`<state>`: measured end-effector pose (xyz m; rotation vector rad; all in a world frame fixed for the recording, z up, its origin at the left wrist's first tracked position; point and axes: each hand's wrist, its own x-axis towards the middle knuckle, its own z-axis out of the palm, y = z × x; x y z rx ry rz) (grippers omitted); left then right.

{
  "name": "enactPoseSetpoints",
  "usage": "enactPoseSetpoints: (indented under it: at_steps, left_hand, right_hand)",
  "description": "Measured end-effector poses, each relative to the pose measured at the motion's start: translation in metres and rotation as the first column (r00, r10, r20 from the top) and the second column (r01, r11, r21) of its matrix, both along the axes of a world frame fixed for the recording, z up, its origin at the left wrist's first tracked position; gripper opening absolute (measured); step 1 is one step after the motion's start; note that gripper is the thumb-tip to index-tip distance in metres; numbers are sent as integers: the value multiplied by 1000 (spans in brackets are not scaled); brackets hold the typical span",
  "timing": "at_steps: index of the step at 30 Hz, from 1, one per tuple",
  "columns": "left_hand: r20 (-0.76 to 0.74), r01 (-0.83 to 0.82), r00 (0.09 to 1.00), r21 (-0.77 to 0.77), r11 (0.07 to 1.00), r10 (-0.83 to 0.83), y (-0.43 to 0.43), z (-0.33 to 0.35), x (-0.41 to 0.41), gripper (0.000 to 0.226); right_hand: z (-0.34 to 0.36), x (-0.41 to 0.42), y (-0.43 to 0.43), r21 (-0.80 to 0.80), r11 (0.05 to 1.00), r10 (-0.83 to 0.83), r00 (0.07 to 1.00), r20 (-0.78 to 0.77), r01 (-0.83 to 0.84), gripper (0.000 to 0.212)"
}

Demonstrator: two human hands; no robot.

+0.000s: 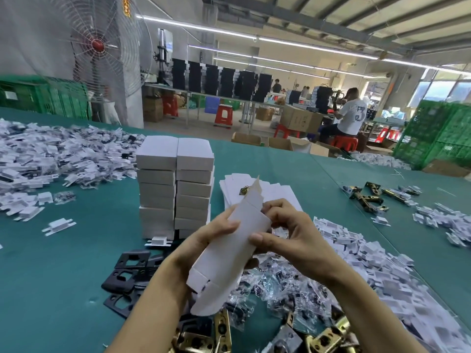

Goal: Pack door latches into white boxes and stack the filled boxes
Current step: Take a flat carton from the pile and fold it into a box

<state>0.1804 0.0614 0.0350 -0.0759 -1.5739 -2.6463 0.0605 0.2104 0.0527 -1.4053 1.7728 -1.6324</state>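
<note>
White box (229,263), half-formed, left hand (204,242) curled round its middle, right hand (293,233) pinching its right edge

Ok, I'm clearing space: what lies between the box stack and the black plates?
A small white piece on the table, at the stack's foot; head view.

Our bare left forearm (153,301) and bare right forearm (356,296) reach in from the lower edge and meet above the desk. Our left grip (204,240) cups a half-folded white cardboard box (229,258), thumb across its face and fingers behind. Our right grip (288,233) pinches its right edge, thumb flat and fingers curled.
</note>
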Motion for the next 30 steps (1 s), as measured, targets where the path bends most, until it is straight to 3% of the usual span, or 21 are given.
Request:
enactPoseSetpoints:
  at_steps: [4,8,12,15,21,25,27,30]
  left_hand:
    - [-27,-20,999,74,997,22,-3,-4,-5,95]
    - [8,32,999,151,988,-34,-4,-11,-6,102]
    - [41,67,996,199,978,-76,-4,-13,-8,81]
    - [31,111,992,281,953,-125,-3,-12,-9,93]
    - [35,191,976,354,916,-217,-11,-17,-10,101]
    - [134,57,987,225,973,-88,-13,-19,-14,77]
    - [130,-119,986,86,989,107,-7,-17,-19,55]
    - [-32,-496,865,-200,845,500,7,-15,-29,34]
  right_hand:
    - [-4,5,2,-77,997,-6,980,200,22,31]
    - [-12,8,-2,-96,995,17,918,396,23,72]
    - [-22,13,-6,-175,979,-27,910,414,109,65]
    - [-28,16,-9,-223,967,-12,901,434,121,67]
    - [-28,18,-12,-176,980,-1,887,461,92,58]
    - [-22,10,-5,-210,965,-41,877,479,159,58]
    - [-20,9,-1,-211,962,-61,890,452,172,52]
    - [-19,16,0,-188,964,-113,930,350,188,30]
